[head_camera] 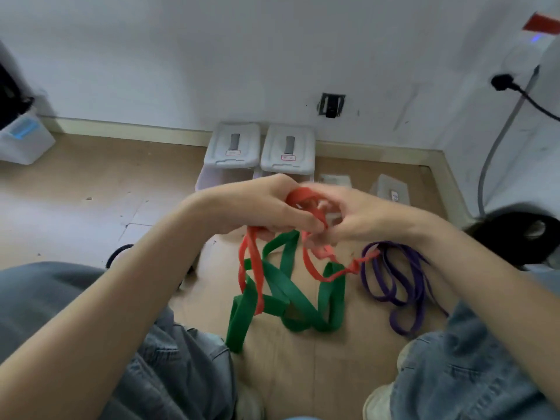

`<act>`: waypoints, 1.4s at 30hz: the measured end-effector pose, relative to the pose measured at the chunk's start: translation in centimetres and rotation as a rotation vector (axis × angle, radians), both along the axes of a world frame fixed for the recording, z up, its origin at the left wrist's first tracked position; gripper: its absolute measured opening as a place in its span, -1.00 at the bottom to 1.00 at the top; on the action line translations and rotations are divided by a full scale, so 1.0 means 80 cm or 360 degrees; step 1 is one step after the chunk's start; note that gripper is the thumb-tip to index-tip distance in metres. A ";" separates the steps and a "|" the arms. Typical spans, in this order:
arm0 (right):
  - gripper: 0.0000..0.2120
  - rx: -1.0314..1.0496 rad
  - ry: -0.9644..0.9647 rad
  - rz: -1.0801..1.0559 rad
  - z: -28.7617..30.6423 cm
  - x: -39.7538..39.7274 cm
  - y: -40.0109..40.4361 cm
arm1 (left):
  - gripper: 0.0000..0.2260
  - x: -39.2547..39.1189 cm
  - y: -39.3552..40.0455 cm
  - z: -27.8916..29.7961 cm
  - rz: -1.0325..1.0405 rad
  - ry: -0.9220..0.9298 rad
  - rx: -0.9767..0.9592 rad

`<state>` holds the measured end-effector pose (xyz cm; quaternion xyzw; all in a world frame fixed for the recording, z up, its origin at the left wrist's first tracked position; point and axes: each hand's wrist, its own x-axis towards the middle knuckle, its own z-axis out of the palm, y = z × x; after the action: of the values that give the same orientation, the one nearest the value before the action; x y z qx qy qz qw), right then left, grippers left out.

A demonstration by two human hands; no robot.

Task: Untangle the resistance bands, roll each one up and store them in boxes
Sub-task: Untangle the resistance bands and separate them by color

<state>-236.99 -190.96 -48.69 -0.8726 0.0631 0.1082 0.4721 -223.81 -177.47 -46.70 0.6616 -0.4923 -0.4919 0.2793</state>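
Both hands, left hand point(260, 207) and right hand point(360, 216), gripping red band point(306, 201); green band point(288, 286), purple band point(394, 277) lying on floor point(91, 183).

A single wide-angle head view looks forward and steeply down over the person's knees, close above both hands point(291, 213), onto the floor point(91, 189), reaching the wall point(242, 56) and its corner ahead; edges bend outward.

3 bands: 1 red band point(251, 268), 1 green band point(285, 286), 1 purple band point(394, 283). 2 white boxes w/ lids point(232, 146) point(288, 150). 2 hands point(257, 207) point(360, 216).
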 end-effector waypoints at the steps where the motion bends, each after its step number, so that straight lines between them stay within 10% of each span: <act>1: -0.76 0.0014 -0.0033 0.0008 -0.002 0.001 0.002 | -0.89 0.005 -0.001 -0.004 0.0041 -0.0006 -0.0010; 9: -0.62 0.1059 -0.0846 -0.0895 0.020 0.003 -0.045 | -0.81 0.016 0.016 -0.120 -0.0293 -0.0478 0.0592; 13: -0.87 0.0154 -0.0011 -0.0603 0.005 -0.008 -0.059 | -0.79 0.041 0.021 -0.085 0.0296 -0.0269 0.0265; 17: -0.64 -0.0703 0.1032 0.0140 -0.011 -0.016 -0.054 | -0.64 0.044 0.022 -0.020 0.0374 -0.0184 -0.0407; 23: -0.74 -0.0335 -0.0123 -0.0363 -0.008 0.000 -0.039 | -0.89 0.011 0.011 0.004 -0.0070 -0.0466 -0.0521; 27: -0.77 0.0268 0.0108 -0.0017 -0.043 0.010 0.014 | -0.77 0.002 0.016 0.012 -0.0148 -0.0338 -0.0571; 35: -0.67 0.0233 0.0257 -0.0199 -0.092 0.018 0.041 | -0.61 0.002 0.013 0.002 0.0091 -0.0003 -0.0633; 39: -0.77 0.0898 0.0168 -0.0567 -0.074 0.017 0.021 | -0.71 0.012 0.005 -0.030 -0.0055 -0.0565 -0.0551; 42: -0.88 0.0778 0.0112 -0.0711 -0.053 0.018 0.001 | -0.67 0.026 0.004 -0.066 -0.0119 -0.1243 -0.0484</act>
<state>-235.57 -190.86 -52.92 -0.6939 0.2413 0.0441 0.6770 -221.75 -177.16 -52.01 0.7313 -0.6519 -0.1355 0.1482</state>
